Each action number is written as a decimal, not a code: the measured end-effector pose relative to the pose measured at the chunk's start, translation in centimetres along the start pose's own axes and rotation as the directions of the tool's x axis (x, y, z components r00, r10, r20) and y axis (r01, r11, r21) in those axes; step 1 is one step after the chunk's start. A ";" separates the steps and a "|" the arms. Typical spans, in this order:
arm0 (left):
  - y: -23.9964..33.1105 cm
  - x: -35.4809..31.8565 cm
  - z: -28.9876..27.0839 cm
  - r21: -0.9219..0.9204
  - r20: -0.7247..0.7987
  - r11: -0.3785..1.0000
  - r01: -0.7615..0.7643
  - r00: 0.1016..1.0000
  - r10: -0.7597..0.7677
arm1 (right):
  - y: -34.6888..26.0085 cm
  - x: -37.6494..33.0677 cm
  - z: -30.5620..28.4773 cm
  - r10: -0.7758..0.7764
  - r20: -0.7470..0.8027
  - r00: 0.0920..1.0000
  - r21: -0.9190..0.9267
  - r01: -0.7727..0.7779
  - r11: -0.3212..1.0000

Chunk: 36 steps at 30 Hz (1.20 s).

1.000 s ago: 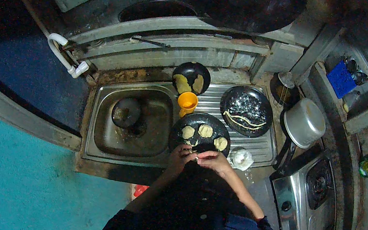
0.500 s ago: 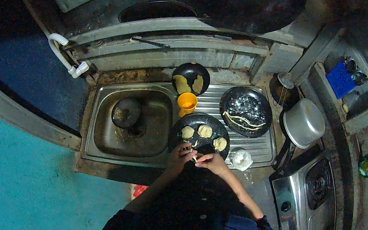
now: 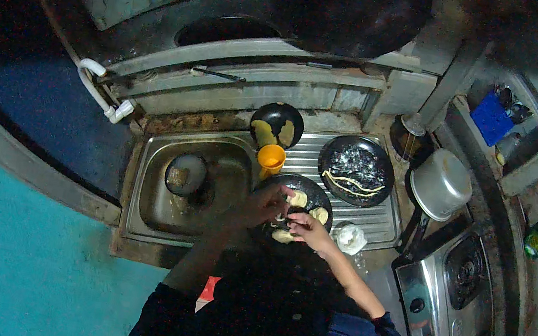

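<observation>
Over a dark round pan (image 3: 323, 195), my left hand (image 3: 266, 206) and my right hand (image 3: 307, 232) meet with curled fingers. A small pale piece of dough (image 3: 279, 219) shows between their fingertips; its shape is mostly hidden. Flattened dough rounds lie in the pan: one dough round (image 3: 298, 199) by my left fingertips, another dough round (image 3: 320, 215) just past my right fingers. Below the hands sits a further dough lump (image 3: 282, 235) near the pan's close edge. My left hand hides the pan's left part.
Behind the pan stands an orange cup (image 3: 271, 157), with a small black pan (image 3: 279, 114) beyond. On the drainboard rest a floured black pan (image 3: 355, 156) holding dough strips (image 3: 352, 185) and a white bag (image 3: 351, 238). A sink (image 3: 167, 132) lies left; a stove (image 3: 440, 299) and pot (image 3: 442, 184) stand right.
My hands have shifted from the pan's near edge to farther over it, the left one most. A dough lump now shows below them. The view has tilted slightly.
</observation>
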<state>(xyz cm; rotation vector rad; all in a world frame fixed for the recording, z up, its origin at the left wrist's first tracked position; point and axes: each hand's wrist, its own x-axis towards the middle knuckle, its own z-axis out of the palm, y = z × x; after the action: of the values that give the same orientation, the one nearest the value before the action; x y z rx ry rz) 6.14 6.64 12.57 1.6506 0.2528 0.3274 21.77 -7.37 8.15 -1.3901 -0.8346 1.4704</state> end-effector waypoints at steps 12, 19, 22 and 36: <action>12.5 -1.7 -1.6 0.034 -0.415 0.996 0.088 0.908 -0.066 | -1.8 -0.4 -1.2 -0.302 0.058 0.952 -0.189 0.307 0.933; 5.0 -4.2 -4.4 0.076 -0.412 0.992 0.098 0.909 -0.058 | -5.8 -3.2 -3.6 -0.170 0.033 0.985 -0.044 0.171 0.984; 7.6 -4.6 -1.3 0.510 -0.375 0.829 0.228 0.927 -0.024 | -6.3 -3.3 -4.3 -0.169 0.066 0.983 -0.063 0.173 0.983; 2.6 -1.5 7.0 0.334 -0.476 0.928 0.166 0.879 0.014 | -9.4 -3.9 -3.1 -0.214 0.065 0.975 -0.120 0.220 0.968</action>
<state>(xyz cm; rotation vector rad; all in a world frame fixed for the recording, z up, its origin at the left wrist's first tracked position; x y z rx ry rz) 7.23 -0.71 14.48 1.9029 0.7893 0.6546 26.11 -8.09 17.83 -1.3106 -1.0937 1.3076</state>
